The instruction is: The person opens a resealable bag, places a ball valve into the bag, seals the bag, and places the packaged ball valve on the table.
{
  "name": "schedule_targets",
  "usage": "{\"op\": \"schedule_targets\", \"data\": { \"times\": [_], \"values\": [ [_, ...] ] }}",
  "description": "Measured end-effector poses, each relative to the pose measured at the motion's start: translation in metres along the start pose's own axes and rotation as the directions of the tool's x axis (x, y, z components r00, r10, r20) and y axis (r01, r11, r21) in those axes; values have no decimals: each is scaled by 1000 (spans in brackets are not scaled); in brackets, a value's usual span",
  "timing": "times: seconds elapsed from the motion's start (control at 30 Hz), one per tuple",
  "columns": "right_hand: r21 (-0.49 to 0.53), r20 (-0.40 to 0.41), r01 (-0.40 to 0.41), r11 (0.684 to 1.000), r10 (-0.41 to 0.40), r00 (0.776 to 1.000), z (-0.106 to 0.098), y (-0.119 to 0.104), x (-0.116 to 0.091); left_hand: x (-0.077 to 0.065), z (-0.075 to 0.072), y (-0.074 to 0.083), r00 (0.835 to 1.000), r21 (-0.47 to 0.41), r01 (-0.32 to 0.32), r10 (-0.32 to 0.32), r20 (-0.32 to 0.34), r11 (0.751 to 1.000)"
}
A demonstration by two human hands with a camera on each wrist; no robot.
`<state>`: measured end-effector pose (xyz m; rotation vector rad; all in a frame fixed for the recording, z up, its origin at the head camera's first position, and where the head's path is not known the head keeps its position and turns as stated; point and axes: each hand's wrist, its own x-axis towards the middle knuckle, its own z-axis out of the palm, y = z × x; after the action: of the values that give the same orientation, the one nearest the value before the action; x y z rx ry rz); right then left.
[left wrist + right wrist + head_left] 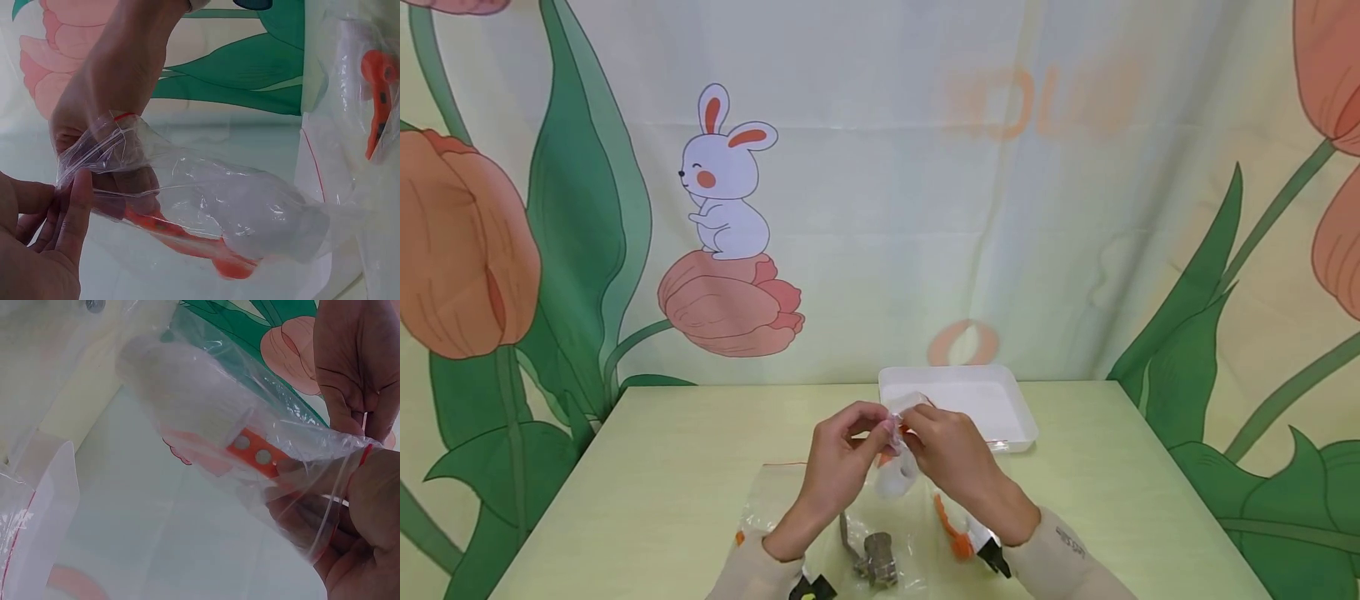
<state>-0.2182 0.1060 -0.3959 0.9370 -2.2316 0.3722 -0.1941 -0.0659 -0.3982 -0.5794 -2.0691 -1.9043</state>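
Note:
Close to the front of the white tray, both hands hold a clear zip bag (169,159) with a red strip at its mouth. Inside is a white plastic valve (269,215) with an orange lever (181,236). My left hand (841,460) pinches the edge of the bag's mouth between thumb and fingers. My right hand (957,450) has its fingers inside the mouth, gripping the end of the lever, as the right wrist view shows. The white body lies deeper in the bag, hanging below the hands in the head view.
A metal valve (880,560) with a lever lies on a flat clear bag (775,492) before me. To its right is another orange lever (957,537), partly hidden by my right arm. A white tray (1018,421) stands at the table's back edge, against a printed curtain (880,208).

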Motion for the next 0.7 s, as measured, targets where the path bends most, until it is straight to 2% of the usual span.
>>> {"op": "schedule_targets", "data": {
  "times": [0.13, 0.4, 0.7],
  "values": [
    [3, 21, 6, 1000, -6, 1000, -5, 1, 2, 0, 0, 0, 1000, -6, 3, -3, 2, 1000],
    [73, -13, 14, 997, -13, 1000, -20, 3, 7, 0, 0, 2, 998, -7, 49, -49, -27, 999],
    [130, -106, 31, 991, -17, 994, -38, 5, 7, 2, -1, 6, 996, -18, 77, -78, -43, 997]
  ]
}}
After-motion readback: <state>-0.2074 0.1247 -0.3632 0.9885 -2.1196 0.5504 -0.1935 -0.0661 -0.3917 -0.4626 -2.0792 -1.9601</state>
